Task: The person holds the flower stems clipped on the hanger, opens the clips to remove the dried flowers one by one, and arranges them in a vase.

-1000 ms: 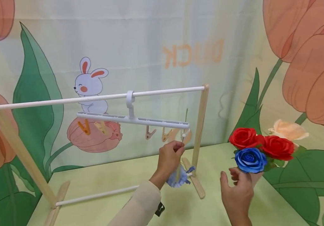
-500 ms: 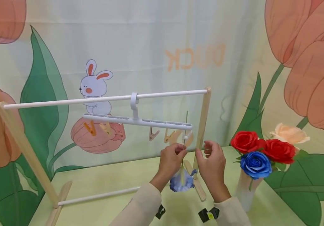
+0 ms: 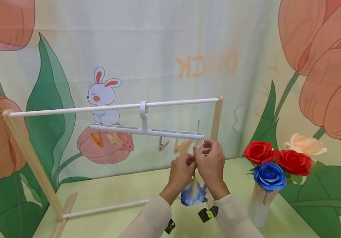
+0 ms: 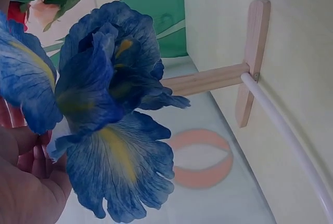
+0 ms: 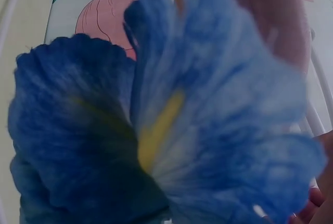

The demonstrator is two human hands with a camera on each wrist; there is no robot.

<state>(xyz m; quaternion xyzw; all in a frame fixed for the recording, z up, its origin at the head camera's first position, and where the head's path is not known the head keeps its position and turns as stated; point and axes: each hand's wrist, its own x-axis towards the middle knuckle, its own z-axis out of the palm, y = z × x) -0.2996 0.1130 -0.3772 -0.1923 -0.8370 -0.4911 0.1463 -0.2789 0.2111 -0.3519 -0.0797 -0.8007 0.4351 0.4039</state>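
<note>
A blue artificial iris with a yellow streak (image 3: 193,195) hangs head-down below the right end of the white clip hanger (image 3: 173,133). My left hand (image 3: 181,172) pinches its thin stem; the stem tip rises above the hanger bar. Just above, my right hand (image 3: 211,165) holds the whitish clothespin (image 3: 198,145) at the hanger's end between thumb and fingers, largely hiding it. In the left wrist view the iris petals (image 4: 117,99) spread beside the left fingers (image 4: 26,146). The petals (image 5: 223,89) fill most of the right wrist view.
The hanger hooks over the white rail (image 3: 108,108) of a wooden-legged rack (image 3: 33,165). Several other clothespins, one orange (image 3: 98,139), hang from it. At right, a pale vase (image 3: 259,210) holds red roses (image 3: 293,160), a blue rose (image 3: 270,176) and a peach flower (image 3: 305,144).
My right hand has come left from the vase to the clothespin at the hanger's end and taken hold of it. My left hand keeps its pinch on the iris stem.
</note>
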